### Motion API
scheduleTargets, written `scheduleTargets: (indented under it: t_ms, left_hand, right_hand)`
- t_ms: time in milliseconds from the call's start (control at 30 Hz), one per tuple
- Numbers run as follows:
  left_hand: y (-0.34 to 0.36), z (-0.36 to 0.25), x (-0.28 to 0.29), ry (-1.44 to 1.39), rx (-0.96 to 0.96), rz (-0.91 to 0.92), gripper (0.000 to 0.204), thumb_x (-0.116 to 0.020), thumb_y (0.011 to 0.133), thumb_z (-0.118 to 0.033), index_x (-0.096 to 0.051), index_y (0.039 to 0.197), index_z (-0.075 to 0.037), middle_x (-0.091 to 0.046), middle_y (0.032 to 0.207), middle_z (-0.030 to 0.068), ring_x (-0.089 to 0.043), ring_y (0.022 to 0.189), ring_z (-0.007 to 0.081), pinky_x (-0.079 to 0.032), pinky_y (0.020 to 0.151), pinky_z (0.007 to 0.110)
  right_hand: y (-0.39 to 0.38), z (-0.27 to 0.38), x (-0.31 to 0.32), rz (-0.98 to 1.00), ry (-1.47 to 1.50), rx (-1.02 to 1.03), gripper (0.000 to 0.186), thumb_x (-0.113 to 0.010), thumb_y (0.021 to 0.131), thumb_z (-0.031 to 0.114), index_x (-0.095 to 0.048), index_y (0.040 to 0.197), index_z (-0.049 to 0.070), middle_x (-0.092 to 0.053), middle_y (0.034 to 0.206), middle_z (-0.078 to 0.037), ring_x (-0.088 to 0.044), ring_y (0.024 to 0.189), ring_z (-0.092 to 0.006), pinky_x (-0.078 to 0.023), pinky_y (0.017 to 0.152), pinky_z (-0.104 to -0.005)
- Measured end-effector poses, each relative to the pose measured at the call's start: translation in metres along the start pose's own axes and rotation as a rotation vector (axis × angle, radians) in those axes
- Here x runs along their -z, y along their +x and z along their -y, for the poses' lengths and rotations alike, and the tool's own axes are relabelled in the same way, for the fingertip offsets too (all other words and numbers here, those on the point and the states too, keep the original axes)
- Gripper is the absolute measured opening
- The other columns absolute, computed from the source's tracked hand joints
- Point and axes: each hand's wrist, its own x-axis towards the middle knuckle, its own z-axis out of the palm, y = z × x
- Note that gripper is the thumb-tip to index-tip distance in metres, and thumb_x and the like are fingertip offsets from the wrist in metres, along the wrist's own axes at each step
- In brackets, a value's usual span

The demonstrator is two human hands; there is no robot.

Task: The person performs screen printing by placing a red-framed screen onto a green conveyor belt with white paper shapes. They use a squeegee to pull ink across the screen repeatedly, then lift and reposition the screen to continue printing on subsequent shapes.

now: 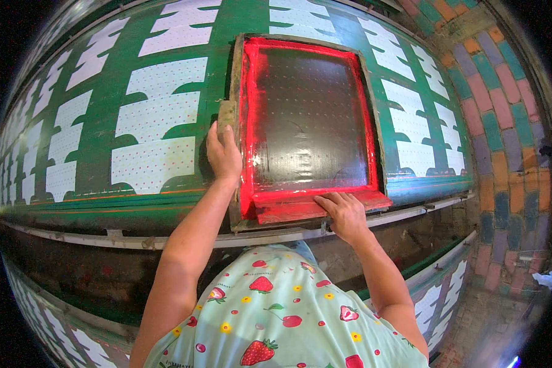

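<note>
A wood-edged screen frame [306, 116] with a dark mesh and bright red ink round its inside lies on a long green printing table [221, 37]. My left hand [224, 150] has its fingers closed on the frame's left edge, just below a worn wooden block [227, 113]. My right hand [343, 214] grips a red-smeared squeegee [288, 208] lying along the frame's bottom edge, its fingers over the top. White fabric pieces [153, 116] with small coloured dots lie in columns to both sides of the frame.
A metal rail [135, 239] runs along the table's near edge, with a dark gap below it. More tables with white pieces [435, 300] show at the lower corners. A floor of coloured bricks [503, 159] is at the right, with a pale scrap [544, 279] on it.
</note>
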Motion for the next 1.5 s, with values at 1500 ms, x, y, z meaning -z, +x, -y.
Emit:
scheduleTargets:
  t_ms: [1500]
  left_hand:
    - [-0.005,-0.007,0.001,0.198,0.061,-0.104,0.049,-0.047,0.121,-0.030,-0.065,0.144,0.009,-0.071,0.138,0.0222,-0.065,0.130,0.0301,-0.048,0.116,0.042]
  right_hand:
    - [0.412,-0.239,0.020,-0.074,-0.215,0.140,0.037,-0.066,0.088,0.011,-0.083,0.120,0.017,-0.082,0.108,-0.018,-0.080,0.098,-0.0393,-0.065,0.086,-0.0530]
